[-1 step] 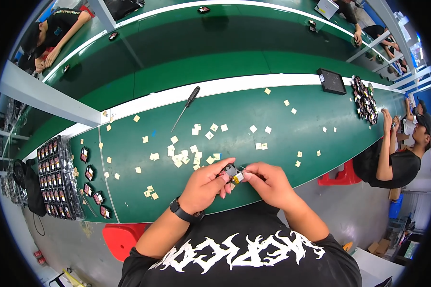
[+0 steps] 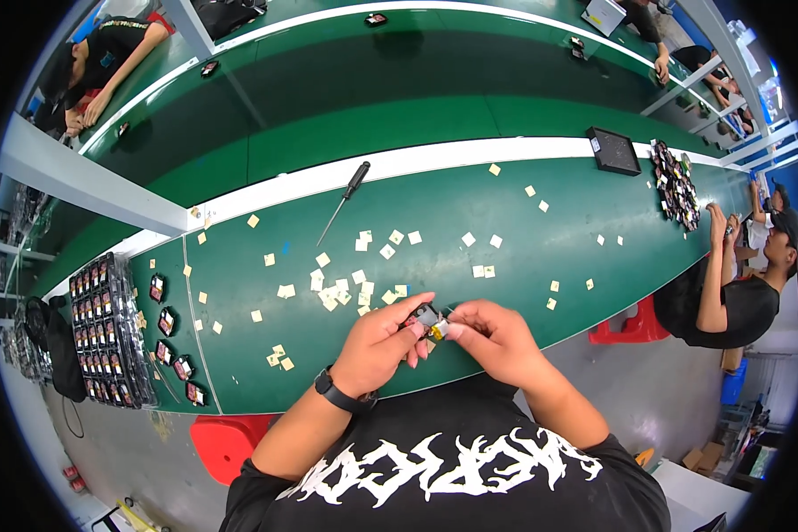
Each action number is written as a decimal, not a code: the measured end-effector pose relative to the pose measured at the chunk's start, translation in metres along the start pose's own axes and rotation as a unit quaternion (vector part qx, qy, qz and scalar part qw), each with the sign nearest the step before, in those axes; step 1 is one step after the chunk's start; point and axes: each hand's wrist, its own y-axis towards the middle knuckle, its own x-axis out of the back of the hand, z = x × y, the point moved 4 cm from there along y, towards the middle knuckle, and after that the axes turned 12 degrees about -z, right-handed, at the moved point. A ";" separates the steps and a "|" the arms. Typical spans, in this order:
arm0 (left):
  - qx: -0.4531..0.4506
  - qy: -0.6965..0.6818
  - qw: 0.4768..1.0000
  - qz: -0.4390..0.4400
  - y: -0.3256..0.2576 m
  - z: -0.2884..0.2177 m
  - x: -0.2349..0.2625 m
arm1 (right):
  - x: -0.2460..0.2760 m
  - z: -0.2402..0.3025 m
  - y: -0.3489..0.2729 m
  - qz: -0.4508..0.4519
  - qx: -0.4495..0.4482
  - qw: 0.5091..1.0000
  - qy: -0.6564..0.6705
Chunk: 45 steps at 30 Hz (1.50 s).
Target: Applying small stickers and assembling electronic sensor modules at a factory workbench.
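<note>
Close to the table's near edge, my left hand point(image 2: 388, 344) holds a small black-and-grey electronic device point(image 2: 427, 315) between thumb and fingers. A silver battery pack with yellow tape point(image 2: 439, 329) sticks out at its right side. The thumb and index finger of my right hand point(image 2: 495, 339) pinch at this pack, and a thin dark part or wire shows by the fingertips. My fingers hide much of the device. Small pale square stickers or pads point(image 2: 341, 290) lie scattered on the green table point(image 2: 443, 199) in front of my hands.
A screwdriver point(image 2: 355, 180) lies beyond the squares. At left are a plastic tray of devices point(image 2: 106, 328) and several loose ones point(image 2: 167, 319). A black tray point(image 2: 614, 152) and a device pile point(image 2: 676, 186) lie far right, near a co-worker point(image 2: 727, 293). A post point(image 2: 97, 173) rises at left.
The silver-and-yellow pack has tilted slightly, and my right fingertips have shifted a little against it. My left hand and the device stay in place.
</note>
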 end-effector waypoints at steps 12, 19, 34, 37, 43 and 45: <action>-0.082 0.133 0.986 -0.054 -0.003 0.000 -0.006 | -0.008 -0.006 0.001 -0.015 -0.233 0.964 0.128; -0.102 0.109 0.987 -0.054 -0.003 0.001 -0.007 | -0.011 0.010 0.001 -0.050 -0.169 0.983 0.045; -0.119 0.085 0.989 -0.036 -0.005 0.004 -0.005 | -0.016 0.013 0.009 -0.054 -0.107 0.992 0.039; -0.123 0.109 0.986 -0.034 -0.003 0.005 -0.003 | -0.018 0.010 0.009 -0.061 -0.111 0.991 0.035; -0.096 0.110 0.989 0.007 -0.005 0.006 -0.002 | -0.013 -0.005 0.018 -0.060 -0.210 0.975 0.037; -0.094 0.096 0.991 0.016 -0.007 0.006 0.001 | -0.014 -0.012 0.021 -0.061 -0.208 0.975 0.052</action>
